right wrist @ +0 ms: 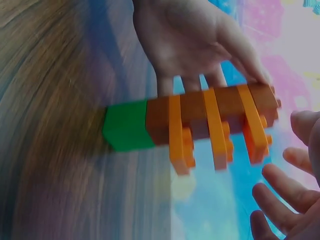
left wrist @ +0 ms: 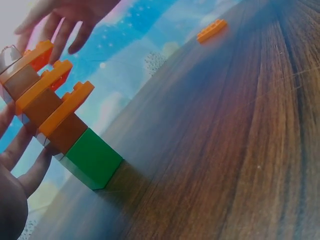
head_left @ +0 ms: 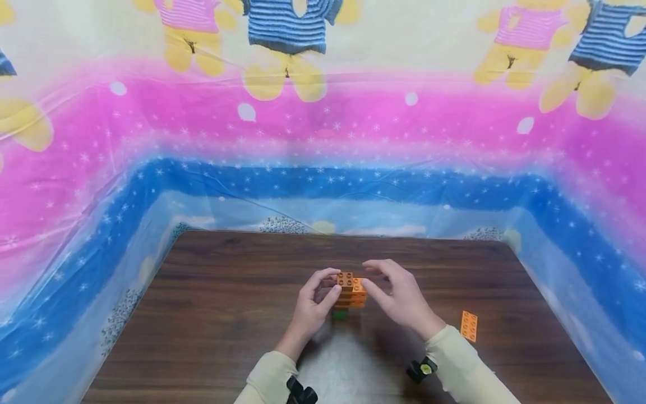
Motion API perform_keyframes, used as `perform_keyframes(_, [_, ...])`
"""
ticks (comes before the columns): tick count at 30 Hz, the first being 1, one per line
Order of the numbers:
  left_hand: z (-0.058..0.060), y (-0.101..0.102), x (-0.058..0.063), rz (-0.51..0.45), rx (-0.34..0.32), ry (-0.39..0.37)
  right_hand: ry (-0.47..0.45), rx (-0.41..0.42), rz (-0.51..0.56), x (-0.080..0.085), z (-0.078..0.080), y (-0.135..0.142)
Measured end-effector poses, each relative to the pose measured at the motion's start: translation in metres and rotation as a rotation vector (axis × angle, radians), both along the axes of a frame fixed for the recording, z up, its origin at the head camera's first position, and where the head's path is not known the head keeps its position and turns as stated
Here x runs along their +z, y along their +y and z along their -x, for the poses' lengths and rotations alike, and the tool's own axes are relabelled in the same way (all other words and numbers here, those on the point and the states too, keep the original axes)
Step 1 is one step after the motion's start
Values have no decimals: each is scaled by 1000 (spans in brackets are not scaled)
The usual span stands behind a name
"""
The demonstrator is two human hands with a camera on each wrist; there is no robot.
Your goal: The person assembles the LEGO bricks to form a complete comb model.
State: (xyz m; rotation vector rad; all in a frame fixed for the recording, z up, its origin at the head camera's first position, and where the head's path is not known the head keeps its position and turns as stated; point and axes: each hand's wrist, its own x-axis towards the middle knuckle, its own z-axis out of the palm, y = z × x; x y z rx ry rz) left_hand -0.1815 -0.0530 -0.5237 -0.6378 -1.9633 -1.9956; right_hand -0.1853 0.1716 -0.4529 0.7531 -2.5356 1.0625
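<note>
A tower of toy building bricks (head_left: 345, 280) stands upright on the table. Its bottom is a green brick (right wrist: 127, 126); above that, brown bricks (left wrist: 67, 135) alternate with thin orange plates (right wrist: 214, 132) that jut out to one side. My left hand (head_left: 312, 297) grips the tower's upper part, thumb on the near side and fingers along the far and left side. On the other side, my right hand (head_left: 401, 292) is beside the jutting plates, holding nothing. Its fingers are spread and loosely bent, apart from the tower in the right wrist view.
One loose orange plate (head_left: 469, 326) lies studs up on the dark wooden table (head_left: 227, 314), to the right of my right forearm. A printed cloth (head_left: 323, 134) hangs behind the table and along both sides.
</note>
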Motion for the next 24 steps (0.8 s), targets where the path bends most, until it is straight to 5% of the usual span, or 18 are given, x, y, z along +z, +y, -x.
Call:
perform_keyframes(12, [0, 0, -2, 5, 5, -13, 29, -285, -129, -33, -7, 75])
perform_keyframes(24, [0, 1, 1, 13, 9, -7, -252, -556, -333, -50, -25, 140])
